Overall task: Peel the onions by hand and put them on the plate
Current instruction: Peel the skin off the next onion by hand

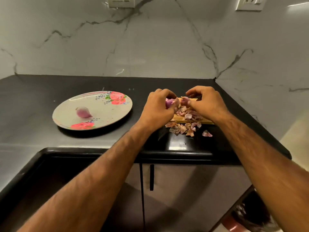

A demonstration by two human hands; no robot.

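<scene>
My left hand (159,108) grips a small purple onion (169,103) above a wooden cutting board (192,121). My right hand (206,102) pinches a piece of onion skin (184,101) just to the right of that onion. One peeled onion (83,112) lies on the flowered plate (117,111) at the left of the black counter. Loose onion skins (184,128) are piled on the board and on the counter in front of it.
The black counter's (33,97) front edge runs below my forearms, with a dark sink recess (50,173) at the lower left. A marble wall stands behind and to the right. Cabinet doors with a black handle (151,177) are below.
</scene>
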